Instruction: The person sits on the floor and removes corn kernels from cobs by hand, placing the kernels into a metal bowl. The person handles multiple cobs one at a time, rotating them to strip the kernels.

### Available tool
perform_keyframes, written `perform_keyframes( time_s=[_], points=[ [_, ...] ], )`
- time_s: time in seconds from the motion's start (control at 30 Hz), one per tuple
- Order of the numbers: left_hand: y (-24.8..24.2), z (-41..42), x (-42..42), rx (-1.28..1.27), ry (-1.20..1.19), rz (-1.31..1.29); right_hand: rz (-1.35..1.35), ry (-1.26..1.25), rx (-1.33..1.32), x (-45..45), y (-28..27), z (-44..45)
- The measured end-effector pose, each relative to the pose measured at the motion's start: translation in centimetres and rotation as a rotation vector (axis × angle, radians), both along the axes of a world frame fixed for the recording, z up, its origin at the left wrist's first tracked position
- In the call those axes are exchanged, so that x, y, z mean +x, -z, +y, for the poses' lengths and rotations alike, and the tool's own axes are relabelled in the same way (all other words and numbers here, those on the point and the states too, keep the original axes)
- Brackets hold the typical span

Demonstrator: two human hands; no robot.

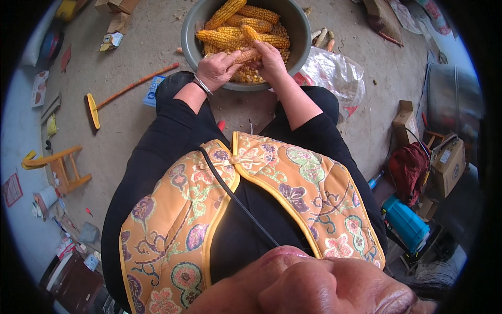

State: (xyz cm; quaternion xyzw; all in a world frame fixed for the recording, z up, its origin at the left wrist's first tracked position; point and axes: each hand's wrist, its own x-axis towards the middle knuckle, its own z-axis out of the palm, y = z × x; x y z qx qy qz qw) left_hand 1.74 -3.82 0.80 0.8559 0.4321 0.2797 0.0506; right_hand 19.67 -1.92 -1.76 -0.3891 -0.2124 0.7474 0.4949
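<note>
My left hand (217, 70), a metal bangle at its wrist, grips a pinkish, mostly bare corn cob (246, 56). My right hand (271, 61) is closed around an ear of yellow corn (250, 33), whose tip points up and away past the thumb. The cob and the ear meet between the hands, though the fingers cover the place of contact. Both hands are over the near half of a grey-green round tub (187, 35). Inside it lie several unshelled ears (224, 13), with loose kernels (251, 74) around and beneath them.
Shelled cobs (321, 38) lie right of the tub beside a clear plastic bag (333, 74). A broom-like tool (133, 84) with an orange handle lies to the left, near a wooden stool (68, 168). Cardboard boxes (449, 165) and a blue container (406, 223) stand at right.
</note>
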Motion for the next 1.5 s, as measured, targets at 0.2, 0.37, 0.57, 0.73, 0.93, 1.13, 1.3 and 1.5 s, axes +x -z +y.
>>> perform_keyframes(
  time_s=[0.2,0.37,0.57,0.73,0.93,1.13,1.3,1.5],
  points=[
    [0.2,0.8,-0.4,-0.031,-0.051,-0.071,0.285,0.046,-0.071,0.6,-0.9,0.3],
    [0.5,1.0,-0.7,-0.039,-0.044,-0.068,0.221,-0.026,0.007,0.6,-1.3,0.4],
    [0.5,0.9,-0.7,-0.091,-0.039,-0.093,0.201,-0.065,0.042,0.7,-1.1,0.5],
    [-0.4,0.9,-0.5,-0.289,-0.034,-0.132,0.158,-0.092,0.099,0.8,-1.4,0.4],
    [0.7,1.6,-1.1,-0.404,-0.015,-0.268,0.088,-0.141,0.197,1.1,-1.5,0.7],
    [0.7,1.5,-0.8,-0.414,-0.07,-0.125,-0.164,-0.038,0.226,0.0,-0.8,0.3],
    [0.6,1.5,-0.8,-0.431,-0.071,-0.079,-0.161,-0.021,0.165,-0.2,-1.1,0.1],
    [0.5,2.2,-1.4,-0.668,-0.006,-0.389,0.301,-0.136,0.185,0.9,-2.2,0.5]
  ],
)
